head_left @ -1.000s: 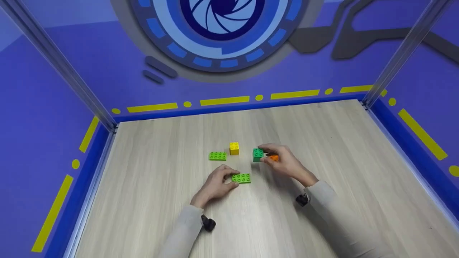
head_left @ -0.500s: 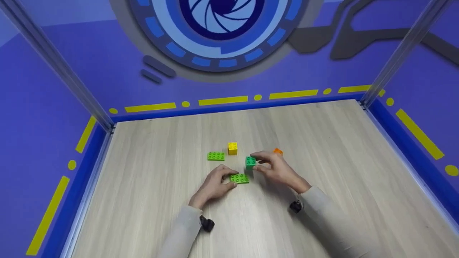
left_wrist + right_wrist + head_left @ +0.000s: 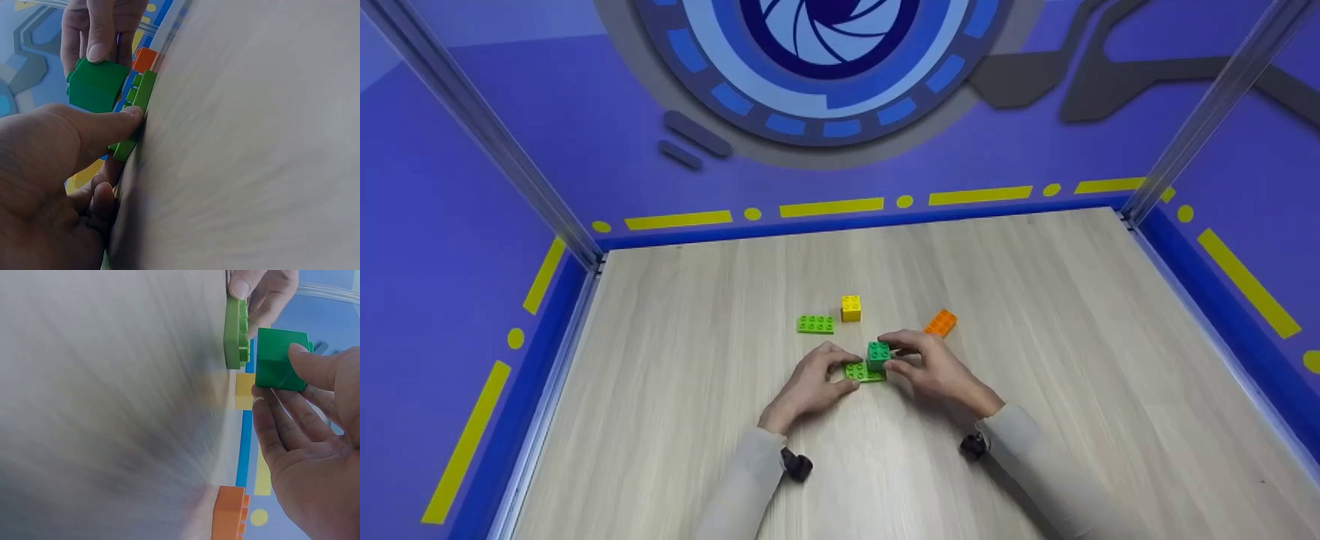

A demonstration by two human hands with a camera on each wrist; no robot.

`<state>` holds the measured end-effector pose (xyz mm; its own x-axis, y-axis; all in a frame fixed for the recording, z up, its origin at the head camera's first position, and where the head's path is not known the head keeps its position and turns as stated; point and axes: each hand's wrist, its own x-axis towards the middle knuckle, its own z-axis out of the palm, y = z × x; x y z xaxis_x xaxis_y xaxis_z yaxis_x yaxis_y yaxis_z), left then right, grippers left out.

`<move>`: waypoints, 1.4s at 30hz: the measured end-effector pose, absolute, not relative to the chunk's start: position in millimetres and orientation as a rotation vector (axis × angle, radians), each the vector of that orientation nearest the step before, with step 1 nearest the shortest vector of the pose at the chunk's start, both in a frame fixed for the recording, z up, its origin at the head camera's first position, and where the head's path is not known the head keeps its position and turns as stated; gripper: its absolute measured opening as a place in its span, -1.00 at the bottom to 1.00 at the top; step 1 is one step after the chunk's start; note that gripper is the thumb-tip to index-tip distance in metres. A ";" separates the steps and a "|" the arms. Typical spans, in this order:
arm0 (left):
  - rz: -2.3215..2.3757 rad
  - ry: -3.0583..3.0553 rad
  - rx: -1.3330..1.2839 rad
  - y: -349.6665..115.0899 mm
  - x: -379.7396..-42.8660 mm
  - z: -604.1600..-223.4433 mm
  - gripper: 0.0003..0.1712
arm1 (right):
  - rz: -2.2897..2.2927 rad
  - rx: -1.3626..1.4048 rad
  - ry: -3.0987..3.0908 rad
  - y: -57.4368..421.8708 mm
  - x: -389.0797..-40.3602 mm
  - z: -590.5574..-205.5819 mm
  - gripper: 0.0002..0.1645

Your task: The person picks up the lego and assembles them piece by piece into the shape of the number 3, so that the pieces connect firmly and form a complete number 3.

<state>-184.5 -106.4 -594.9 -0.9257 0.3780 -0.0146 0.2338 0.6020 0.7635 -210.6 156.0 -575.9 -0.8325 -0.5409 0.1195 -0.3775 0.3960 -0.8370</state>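
Between the thumb and fingers of my left hand (image 3: 810,382) a flat light-green toy brick (image 3: 855,371) is held down on the table, its studs up. My right hand (image 3: 934,364) pinches a square dark-green brick (image 3: 878,354) over the right end of that flat brick. In the left wrist view the dark-green brick (image 3: 98,84) is slightly tilted, and a gap shows between it and the studs of the light-green brick (image 3: 135,95). The right wrist view also shows the dark-green brick (image 3: 281,360) apart from the flat one (image 3: 233,334).
Beyond my hands stand a yellow brick (image 3: 850,308) and a second flat light-green brick (image 3: 816,324). An orange brick (image 3: 941,323) lies behind my right hand. Purple-blue panels (image 3: 960,150) wall the wooden table (image 3: 697,337) at the back and sides.
My right hand has brought the dark-green brick leftward and nearer, from beside the orange brick to over the flat light-green one. The orange brick has come into fuller view. My left hand stays put.
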 end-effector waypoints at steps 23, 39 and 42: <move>1.198 2.652 0.486 -104.7 -184.3 -594.5 -0.56 | -1.333 -0.775 2.501 150.9 -201.1 -576.4 -0.48; 1.225 2.636 0.492 -104.7 -186.8 -595.1 -0.57 | -1.178 -0.885 2.590 148.7 -202.7 -571.3 -0.54; 1.221 2.633 0.483 -104.9 -187.0 -595.5 -0.56 | -1.144 -0.925 2.615 147.3 -202.3 -571.0 -0.57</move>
